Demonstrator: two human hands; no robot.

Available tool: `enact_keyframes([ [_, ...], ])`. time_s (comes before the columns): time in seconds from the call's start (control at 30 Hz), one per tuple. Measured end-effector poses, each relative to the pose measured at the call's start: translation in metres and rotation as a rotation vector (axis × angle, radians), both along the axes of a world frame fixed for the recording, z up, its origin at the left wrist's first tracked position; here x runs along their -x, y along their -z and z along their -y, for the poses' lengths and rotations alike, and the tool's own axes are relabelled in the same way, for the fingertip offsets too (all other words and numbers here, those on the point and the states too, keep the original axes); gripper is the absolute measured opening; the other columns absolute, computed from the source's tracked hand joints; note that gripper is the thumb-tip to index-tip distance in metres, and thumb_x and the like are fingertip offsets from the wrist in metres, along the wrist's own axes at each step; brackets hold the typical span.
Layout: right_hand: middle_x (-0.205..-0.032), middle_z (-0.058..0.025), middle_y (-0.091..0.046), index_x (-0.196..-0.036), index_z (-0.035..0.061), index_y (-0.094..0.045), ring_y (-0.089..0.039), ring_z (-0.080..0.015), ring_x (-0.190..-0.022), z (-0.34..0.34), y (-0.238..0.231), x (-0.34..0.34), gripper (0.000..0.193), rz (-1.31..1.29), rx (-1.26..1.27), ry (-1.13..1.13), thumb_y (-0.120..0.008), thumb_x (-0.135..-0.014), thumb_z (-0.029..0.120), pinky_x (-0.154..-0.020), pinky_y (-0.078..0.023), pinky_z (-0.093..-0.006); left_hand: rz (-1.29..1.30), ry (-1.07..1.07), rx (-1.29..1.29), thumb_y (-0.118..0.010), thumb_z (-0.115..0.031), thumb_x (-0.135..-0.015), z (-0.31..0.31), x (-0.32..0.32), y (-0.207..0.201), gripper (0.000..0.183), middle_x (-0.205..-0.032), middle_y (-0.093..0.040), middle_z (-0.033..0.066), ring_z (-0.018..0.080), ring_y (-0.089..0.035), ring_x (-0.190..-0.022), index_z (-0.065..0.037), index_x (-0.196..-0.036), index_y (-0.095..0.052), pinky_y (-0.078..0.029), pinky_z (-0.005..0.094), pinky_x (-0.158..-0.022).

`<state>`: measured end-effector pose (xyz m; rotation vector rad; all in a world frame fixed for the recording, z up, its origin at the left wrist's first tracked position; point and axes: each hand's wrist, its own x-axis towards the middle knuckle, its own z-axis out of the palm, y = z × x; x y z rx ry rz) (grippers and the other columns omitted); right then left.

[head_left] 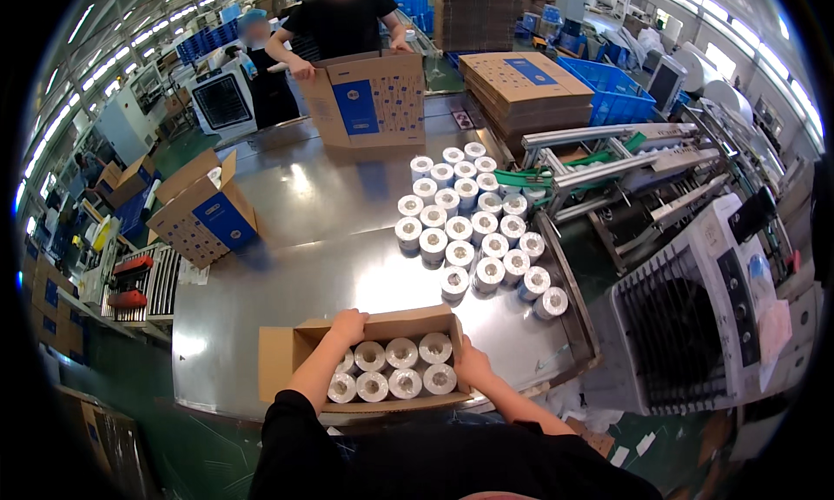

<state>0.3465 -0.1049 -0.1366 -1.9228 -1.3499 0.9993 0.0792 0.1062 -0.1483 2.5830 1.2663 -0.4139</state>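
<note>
Cardboard box (pixel 407 325) sits open right in front of me, at the near edge of a wide metal table (pixel 304 250). Beyond the table's right side stands a big air cooler (pixel 738 304). Across from me, a person in a black top (pixel 340 22) has both hands on a printed carton (pixel 395 109), and another carton (pixel 207 224) stands at the table's left edge. My hands are apart: my left hand (pixel 350 325) grips the box's far rim; my right hand (pixel 472 366) touches its right end, though I cannot tell whether the fingers close on it. White rolls (pixel 403 354) fill two rows inside; loose rolls (pixel 459 228) stand upright beyond.
</note>
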Motion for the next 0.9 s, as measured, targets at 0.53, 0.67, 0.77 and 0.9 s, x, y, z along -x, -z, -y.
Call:
enact_keyframes([
  [0.53,-0.115,-0.0319,-0.058,-0.15,0.0084,-0.018,-0.058,-0.0484,-0.101,0.004,0.01,-0.009,0.071,0.054,0.011,-0.061,-0.048,-0.086,0.017,-0.087,-0.047,-0.0509,0.147,-0.14,0.415,-0.04,-0.066,-0.089,-0.005,-0.019,-0.024,0.071,-0.153,-0.03,0.0132,0.0326,-0.025,-0.142,-0.024,-0.147,-0.037,-0.022,0.047,-0.114],
  [0.67,-0.111,-0.0314,-0.059,-0.145,0.0024,-0.028,-0.058,-0.0496,-0.096,0.003,0.026,-0.013,0.067,0.103,-0.043,-0.03,-0.053,-0.088,0.026,-0.082,-0.047,-0.053,0.124,-0.194,0.711,-0.021,-0.07,-0.092,-0.04,-0.039,0.05,0.077,-0.158,-0.019,0.0095,0.0281,-0.01,-0.147,-0.02,-0.151,-0.027,-0.009,0.056,-0.116],
  [0.77,-0.093,-0.0259,-0.065,-0.127,-0.0001,-0.048,-0.062,-0.0444,-0.087,-0.017,-0.034,-0.034,0.052,0.152,0.284,-0.03,-0.049,-0.093,0.039,-0.078,-0.049,-0.0496,0.068,-0.163,0.655,-0.027,-0.069,-0.092,-0.042,-0.08,0.05,0.079,-0.155,-0.026,0.0102,0.0284,-0.02,-0.145,-0.015,-0.149,-0.029,-0.014,0.055,-0.115],
  [0.9,-0.092,-0.0191,-0.068,-0.124,0.008,-0.057,-0.064,-0.0397,-0.092,-0.05,0.021,-0.114,0.046,0.146,0.095,0.271,-0.051,-0.093,0.041,-0.081,-0.05,-0.0475,0.287,-0.162,0.58,-0.05,-0.059,-0.088,-0.089,-0.135,0.069,0.071,-0.149,-0.036,0.0172,0.0317,-0.032,-0.139,-0.014,-0.143,-0.042,-0.027,0.0448,-0.113],
])
